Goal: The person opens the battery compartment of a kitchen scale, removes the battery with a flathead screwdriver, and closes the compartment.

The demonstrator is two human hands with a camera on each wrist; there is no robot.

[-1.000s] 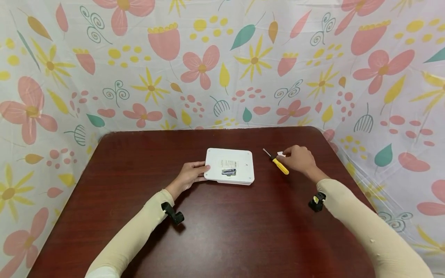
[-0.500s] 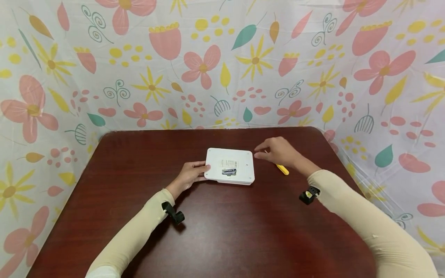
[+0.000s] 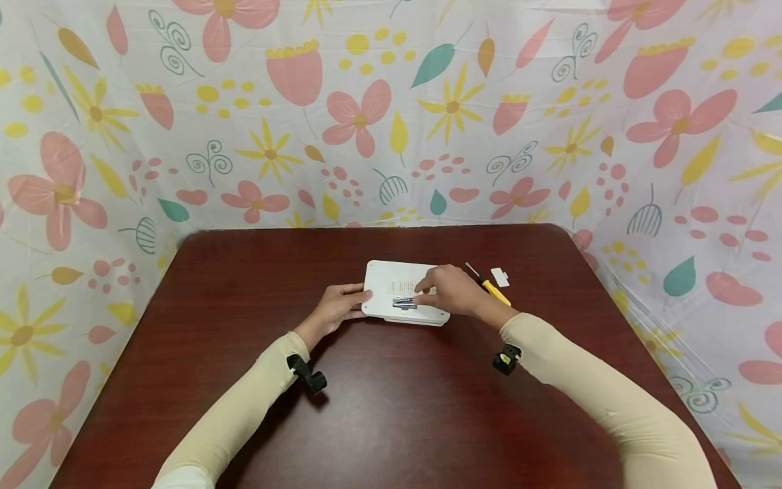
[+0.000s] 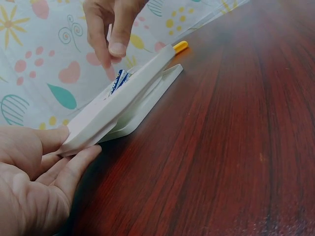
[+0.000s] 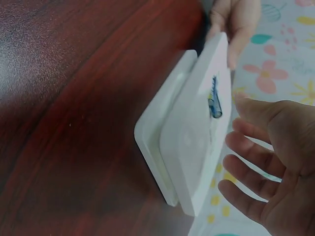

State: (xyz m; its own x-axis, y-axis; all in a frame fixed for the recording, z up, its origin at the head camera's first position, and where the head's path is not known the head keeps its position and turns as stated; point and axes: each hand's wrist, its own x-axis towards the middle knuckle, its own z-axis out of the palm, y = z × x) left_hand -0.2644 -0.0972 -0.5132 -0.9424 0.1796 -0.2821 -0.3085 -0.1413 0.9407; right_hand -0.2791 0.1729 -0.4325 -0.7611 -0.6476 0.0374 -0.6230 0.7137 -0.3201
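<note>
A white flat device [image 3: 380, 275], which looks like a kitchen scale turned face down, sits tilted on the table with a printed label on its upper side. Blue-and-silver batteries [image 3: 404, 303] lie in its uncovered battery slot; one end appears raised in the left wrist view. My left hand [image 3: 332, 309] grips the device's left edge, thumb on top and fingers beneath. Over the slot hovers my right hand [image 3: 455, 291], its thumb and fingers spread apart close to the batteries [image 5: 215, 101]. Nothing shows between those fingers in the right wrist view.
To the right of the device lies a yellow-handled screwdriver [image 3: 496, 293], partly beside a small white battery cover [image 3: 499, 277]. The dark red wooden table [image 3: 391, 407] ends at a flowered curtain [image 3: 366, 190] behind and at the sides.
My right hand has moved left from beside the screwdriver and white cover to above the battery slot, uncovering both to view. The left hand and the device stay in place.
</note>
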